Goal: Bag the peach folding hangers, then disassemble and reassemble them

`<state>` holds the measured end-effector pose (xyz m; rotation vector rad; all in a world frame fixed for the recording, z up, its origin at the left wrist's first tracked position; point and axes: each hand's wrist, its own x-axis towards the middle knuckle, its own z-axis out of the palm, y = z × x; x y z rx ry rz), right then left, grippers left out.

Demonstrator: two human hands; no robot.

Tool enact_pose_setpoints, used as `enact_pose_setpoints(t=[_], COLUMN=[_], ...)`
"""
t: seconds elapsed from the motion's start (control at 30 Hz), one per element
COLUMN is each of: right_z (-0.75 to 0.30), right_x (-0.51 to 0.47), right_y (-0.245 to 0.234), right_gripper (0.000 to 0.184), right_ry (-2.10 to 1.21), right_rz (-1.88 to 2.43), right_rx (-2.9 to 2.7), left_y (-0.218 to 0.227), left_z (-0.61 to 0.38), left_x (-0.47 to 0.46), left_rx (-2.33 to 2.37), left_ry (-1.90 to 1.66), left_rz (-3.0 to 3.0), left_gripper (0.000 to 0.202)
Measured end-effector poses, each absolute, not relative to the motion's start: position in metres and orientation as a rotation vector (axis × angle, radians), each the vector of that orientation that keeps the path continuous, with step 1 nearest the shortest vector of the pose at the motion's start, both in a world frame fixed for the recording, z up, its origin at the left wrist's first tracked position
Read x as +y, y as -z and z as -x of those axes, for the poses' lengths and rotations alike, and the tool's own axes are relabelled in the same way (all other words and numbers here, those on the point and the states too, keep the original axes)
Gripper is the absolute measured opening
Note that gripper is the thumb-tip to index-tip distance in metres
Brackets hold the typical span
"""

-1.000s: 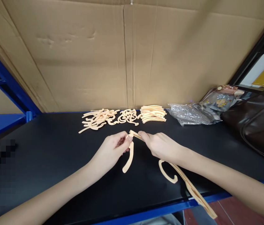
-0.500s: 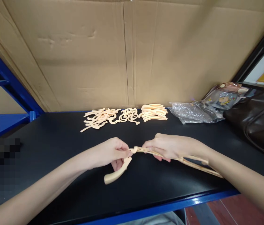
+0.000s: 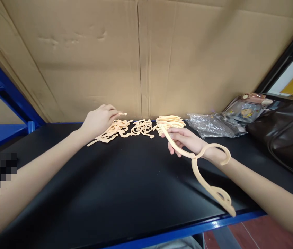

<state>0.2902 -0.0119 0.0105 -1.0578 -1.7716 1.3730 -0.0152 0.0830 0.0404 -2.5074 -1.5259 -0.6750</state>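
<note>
My right hand (image 3: 185,141) is closed on a joined assembly of thin curved wooden pieces (image 3: 203,173), which hangs from the hand toward the front edge of the black table (image 3: 110,193). My left hand (image 3: 99,120) reaches over the left pile of loose wooden pieces (image 3: 107,133) at the back and pinches a small wooden piece (image 3: 122,113) between its fingertips. A pile of scrolled pieces (image 3: 141,128) lies in the middle, and a neat stack of curved strips (image 3: 171,122) sits just behind my right hand.
A cardboard sheet (image 3: 141,58) forms the back wall. Crumpled clear plastic packaging (image 3: 211,125) and a printed packet (image 3: 247,110) lie at the back right. A dark brown bag (image 3: 284,138) fills the right end. Blue shelf rails (image 3: 6,93) stand at left.
My hands have parted. The left hand let go of the assembly and reached back to the left pile, pinching a small piece. The right hand moved back, with the joined pieces hanging from it.
</note>
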Motion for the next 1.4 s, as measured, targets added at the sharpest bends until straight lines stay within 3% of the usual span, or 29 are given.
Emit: enact_pose_setpoints(t=[0.17,0.3,0.4,0.5,0.63,0.73,0.8,0.9,0.97,1.1,1.4], right_z=[-0.29,-0.289,-0.286,-0.28,-0.278,-0.282,-0.284,-0.282,-0.278,-0.273,-0.279], right_x=[-0.011,-0.013,-0.018,-0.026,-0.031,-0.03,-0.029,-0.033,-0.039,-0.047,-0.044], right_y=[-0.014,-0.015,-0.016,-0.016,-0.014,-0.013,-0.013,-0.011,-0.008,-0.004,-0.005], right_gripper=[0.011,0.008,0.009,0.011,0.015,0.019,0.014,0.004,0.013,0.026,0.028], right_ry=[-1.302,-1.336,-1.333,-1.254,-1.089,-0.773,-0.31,0.418,0.652,0.747,0.572], right_rz=[1.043,0.942,0.874,0.838,0.828,0.978,1.153,1.266,1.225,1.141,0.956], right_rx=[-1.57,-1.368,-1.269,-1.186,-1.164,-1.422,-1.704,-2.066,-2.21,-2.32,-2.495], left_y=[-0.027,-0.021,-0.023,-0.027,-0.022,-0.012,-0.007,-0.007,-0.009,-0.01,-0.009], left_z=[0.026,0.018,-0.006,-0.038,-0.061,-0.058,-0.053,-0.051,-0.054,-0.059,-0.057], left_x=[0.121,0.106,0.065,0.013,-0.03,-0.032,-0.027,-0.026,-0.031,-0.042,-0.044], left_rx=[-1.62,-1.646,-1.669,-1.941,-2.43,-2.548,-2.521,-2.616,-2.721,-2.707,-2.795], left_ry=[0.55,0.651,0.904,1.596,1.776,1.96,2.084,1.982,1.828,1.738,1.439], left_rz=[2.629,2.656,2.727,3.324,3.506,3.318,3.217,3.192,3.235,3.341,3.389], left_gripper=[0.035,0.046,0.051,0.059,0.038,0.024,0.023,0.023,0.024,0.027,0.041])
